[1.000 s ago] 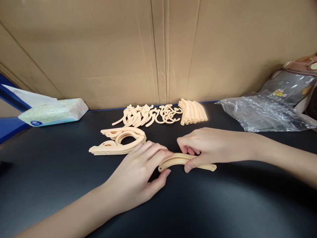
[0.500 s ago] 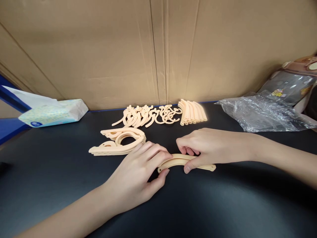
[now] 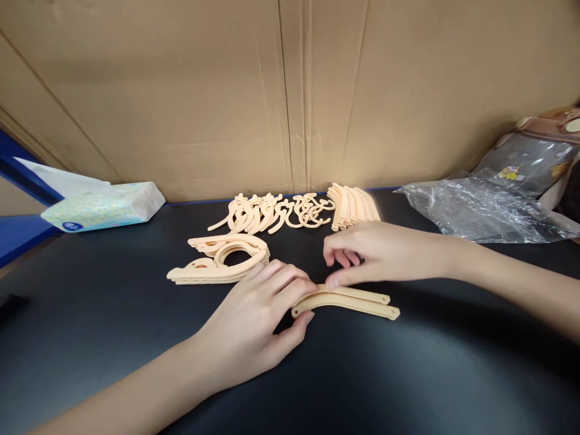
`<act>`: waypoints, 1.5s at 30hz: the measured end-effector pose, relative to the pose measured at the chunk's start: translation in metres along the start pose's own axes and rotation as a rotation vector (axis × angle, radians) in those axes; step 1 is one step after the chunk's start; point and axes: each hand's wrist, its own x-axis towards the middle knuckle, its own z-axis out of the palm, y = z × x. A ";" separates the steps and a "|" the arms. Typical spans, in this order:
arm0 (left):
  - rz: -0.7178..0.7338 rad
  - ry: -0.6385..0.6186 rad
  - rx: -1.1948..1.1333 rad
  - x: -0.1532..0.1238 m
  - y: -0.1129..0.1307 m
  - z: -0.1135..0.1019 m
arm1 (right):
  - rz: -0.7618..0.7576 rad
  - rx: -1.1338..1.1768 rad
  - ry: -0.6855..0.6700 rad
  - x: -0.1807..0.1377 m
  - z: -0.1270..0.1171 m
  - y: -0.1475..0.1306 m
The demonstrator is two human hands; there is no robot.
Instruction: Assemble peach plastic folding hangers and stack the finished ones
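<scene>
My left hand [image 3: 267,317] is closed on the left end of two curved cream hanger arms [image 3: 357,303], thumb in front and fingers behind. The arms lie side by side on the black table, their right ends apart and a small hole showing in each. Just above them is my right hand [image 3: 371,254], fingers curled, a gap between fingers and thumb, nothing held. Its thumb tip is at the rear arm; whether it touches I cannot tell. Behind my left hand sit stacked folding hangers [image 3: 212,273], partly covered by the fingers.
Loose hooks and curved pieces [image 3: 258,212] lie along the back, beside a row of hanger arms [image 3: 353,205]. A tissue pack [image 3: 106,205] stands at the left. Crumpled clear plastic [image 3: 480,208] and a transparent bag [image 3: 521,160] are at the right. A cardboard wall [image 3: 203,103] borders the table's rear.
My right hand has let go of the hanger arms and lifted slightly away. The right ends of the two arms are now uncovered and spread apart. My left hand keeps its hold.
</scene>
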 end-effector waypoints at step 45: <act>0.160 0.132 -0.066 -0.006 0.003 -0.005 | -0.276 -0.219 0.269 0.013 0.032 -0.015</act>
